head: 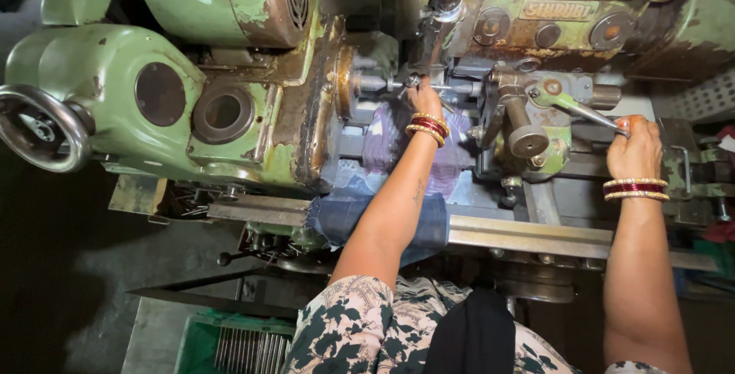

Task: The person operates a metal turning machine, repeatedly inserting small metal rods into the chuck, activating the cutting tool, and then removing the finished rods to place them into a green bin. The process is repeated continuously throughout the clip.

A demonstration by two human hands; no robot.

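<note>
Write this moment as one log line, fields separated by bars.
left hand: at small metal part by chuck | right hand: gripping lever handle | machine: green lathe

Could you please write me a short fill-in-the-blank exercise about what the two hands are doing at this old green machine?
1. The left hand reaches into the machine above a ____ cloth.
2. The right hand grips the end of a metal ____.
3. Both wrists wear red and gold ____.
4. At the machine's far left sits a round metal ____.

Missing words: purple; lever; bangles; handwheel
</note>
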